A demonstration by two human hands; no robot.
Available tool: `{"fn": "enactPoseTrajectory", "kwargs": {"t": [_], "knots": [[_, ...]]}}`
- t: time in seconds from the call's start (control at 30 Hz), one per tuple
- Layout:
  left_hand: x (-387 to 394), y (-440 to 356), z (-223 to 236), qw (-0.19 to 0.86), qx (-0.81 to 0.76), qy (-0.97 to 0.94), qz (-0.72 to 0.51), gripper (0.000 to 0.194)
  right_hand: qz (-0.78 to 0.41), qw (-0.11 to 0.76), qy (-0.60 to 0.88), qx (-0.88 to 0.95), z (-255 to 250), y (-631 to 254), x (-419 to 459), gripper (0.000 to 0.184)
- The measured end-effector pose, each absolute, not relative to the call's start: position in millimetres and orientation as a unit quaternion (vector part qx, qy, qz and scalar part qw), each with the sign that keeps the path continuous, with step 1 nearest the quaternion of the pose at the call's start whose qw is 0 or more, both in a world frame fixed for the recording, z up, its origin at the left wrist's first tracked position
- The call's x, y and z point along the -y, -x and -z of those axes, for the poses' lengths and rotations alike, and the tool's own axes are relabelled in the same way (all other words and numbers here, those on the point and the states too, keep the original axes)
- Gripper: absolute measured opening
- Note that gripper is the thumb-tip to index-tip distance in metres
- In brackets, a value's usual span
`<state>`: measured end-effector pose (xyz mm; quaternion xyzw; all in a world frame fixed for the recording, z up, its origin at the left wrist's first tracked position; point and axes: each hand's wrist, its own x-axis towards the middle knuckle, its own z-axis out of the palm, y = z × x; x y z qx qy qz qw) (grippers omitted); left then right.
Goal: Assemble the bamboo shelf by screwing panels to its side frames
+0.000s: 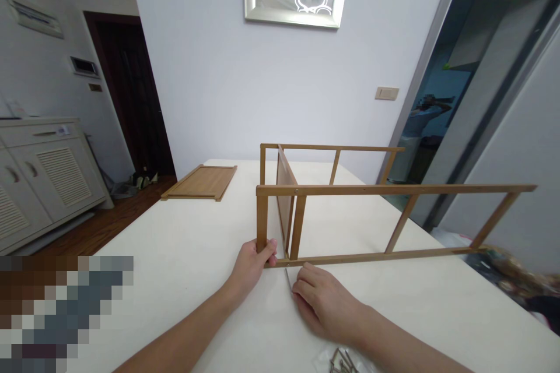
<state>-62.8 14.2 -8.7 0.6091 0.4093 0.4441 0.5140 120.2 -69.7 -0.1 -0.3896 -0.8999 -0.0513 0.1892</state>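
A wooden shelf frame point(341, 189) lies on its side on the white table, with one shelf panel point(286, 192) fitted upright between its two side ladders. My left hand point(256, 259) is closed around the lower left corner of the near side, thumb over the end crosspiece. Just right of it, my right hand point(321, 297) pinches a thin metal Allen key point(289, 280). The tool's tip points at a screw head point(287, 264) in the bottom rail; whether it is seated cannot be made out. Another screw head point(297, 190) shows in the upper rail.
A bag of long screws point(343, 361) lies at the table's front edge. Another wooden panel point(201, 182) rests flat at the back left of the white table point(196, 233). A person point(422, 116) appears in the doorway at right. Bagged items point(516, 274) sit beyond the table's right edge.
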Motion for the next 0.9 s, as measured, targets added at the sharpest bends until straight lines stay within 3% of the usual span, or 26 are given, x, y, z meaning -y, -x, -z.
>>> {"fn": "enactPoseTrajectory", "kwargs": {"t": [0.13, 0.3, 0.4, 0.6, 0.9], "knots": [[-13.4, 61.7, 7.9, 0.521, -0.401, -0.604, -0.451, 0.05, 0.062, 0.242, 0.365, 0.897, -17.5, -120.2, 75.9, 0.016], [-16.0, 61.5, 10.8, 0.525, -0.397, -0.605, -0.449, 0.049, 0.078, 0.405, 0.327, 0.85, -60.8, -119.4, 85.5, 0.019], [-16.8, 61.3, 11.4, 0.522, -0.401, -0.605, -0.447, 0.049, 0.101, 0.455, 0.311, 0.828, -90.0, -116.4, 86.9, 0.025], [-18.4, 61.7, 14.3, 0.53, -0.391, -0.602, -0.451, 0.048, 0.151, 0.496, 0.356, 0.777, -123.4, -106.3, 74.7, 0.016], [-20.5, 60.6, 16.0, 0.54, -0.384, -0.594, -0.456, 0.047, 0.147, 0.498, 0.372, 0.77, -122.6, -100.5, 63.6, 0.016]]}}
